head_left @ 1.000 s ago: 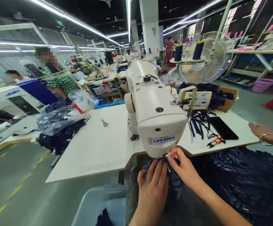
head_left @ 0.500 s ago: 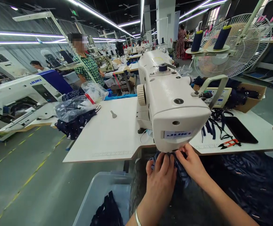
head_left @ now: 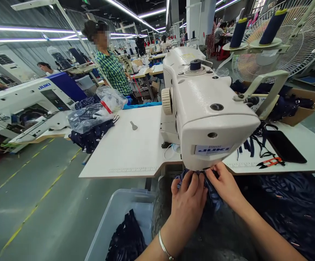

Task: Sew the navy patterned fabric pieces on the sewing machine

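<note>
A white JUKI sewing machine (head_left: 214, 108) stands in front of me, its head hiding the needle and presser foot. Navy patterned fabric (head_left: 215, 200) hangs below that head, over the table's front edge. With bent fingers, my left hand (head_left: 188, 201) grips the fabric from the near side. Close to its right, my right hand (head_left: 224, 183) pinches the same piece, thumb and forefinger together just under the machine head. The fingertips of both hands are partly hidden.
Below left, a clear plastic bin (head_left: 119, 203) holds dark garments. Orange thread snips (head_left: 271, 162) and a black phone (head_left: 287, 146) lie on the right of the table. A small metal piece (head_left: 133, 125) and bagged items (head_left: 88, 117) are at left. A co-worker (head_left: 112, 70) stands beyond.
The camera view has shifted slightly, so the machine looks nearer and further right. Both hands keep their hold on the fabric. Another hand at the right edge has mostly left the view.
</note>
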Motion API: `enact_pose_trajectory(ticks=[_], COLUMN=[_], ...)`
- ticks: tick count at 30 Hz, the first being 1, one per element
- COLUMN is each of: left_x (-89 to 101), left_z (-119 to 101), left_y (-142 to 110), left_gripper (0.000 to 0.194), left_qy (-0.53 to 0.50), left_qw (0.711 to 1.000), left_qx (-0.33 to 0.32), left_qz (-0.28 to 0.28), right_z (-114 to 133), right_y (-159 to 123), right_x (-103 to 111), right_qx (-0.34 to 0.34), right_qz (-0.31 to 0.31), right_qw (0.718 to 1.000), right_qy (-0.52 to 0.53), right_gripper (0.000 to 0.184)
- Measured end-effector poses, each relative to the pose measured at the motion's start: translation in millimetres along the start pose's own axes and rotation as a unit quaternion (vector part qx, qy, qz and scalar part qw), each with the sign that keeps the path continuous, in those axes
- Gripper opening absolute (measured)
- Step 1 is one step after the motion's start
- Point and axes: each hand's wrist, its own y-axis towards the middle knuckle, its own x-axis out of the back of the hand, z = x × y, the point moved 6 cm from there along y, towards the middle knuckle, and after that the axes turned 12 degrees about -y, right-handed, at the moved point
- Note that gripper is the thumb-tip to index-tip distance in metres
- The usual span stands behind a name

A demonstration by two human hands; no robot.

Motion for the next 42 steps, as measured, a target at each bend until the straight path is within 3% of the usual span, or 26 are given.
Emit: enact_pose_trajectory(ticks=[13,19,22,25,31,33,35,37,42], left_x=[-6.3,-5.0,-4.0,-4.4,-7.3,-5.4,-3.8,-4.2,-15.1], left_z=[3,5,4,4,-1,-3,-8,-11,-12], left_y=[-3,-2,0,-1,-3,-3,-3,-4,-6], left_gripper=[0.031,0.030,0.029,0.029,0.031,0.044,0.073,0.087,0.064], left_qy=[-0.004,0.012,0.016,0.029,0.059,0.041,0.032,0.040,0.057], left_qw=[1.000,0.999,0.998,0.996,0.994,0.995,0.995,0.995,0.996], left_qx=[-0.011,-0.024,-0.048,-0.062,-0.084,-0.086,-0.092,-0.093,-0.073], left_qz=[0.004,-0.033,-0.042,-0.051,-0.028,-0.014,-0.007,-0.006,0.014], right_z=[-4,-12,-24,-38,-70,-74,-76,-79,-80], right_y=[-1,3,7,8,7,8,8,7,0], right_x=[-4,-5,3,9,26,33,40,49,70], right_qx=[0.000,0.021,0.042,0.068,0.063,0.075,0.083,0.073,0.046], right_qz=[0.002,0.016,0.041,0.109,0.178,0.178,0.172,0.162,0.146], right_qw=[1.000,0.999,0.998,0.991,0.981,0.980,0.980,0.983,0.986], right_qy=[0.001,0.022,0.029,0.021,-0.051,-0.052,-0.046,-0.056,-0.060], right_gripper=[0.023,0.028,0.030,0.028,0.034,0.033,0.030,0.029,0.028])
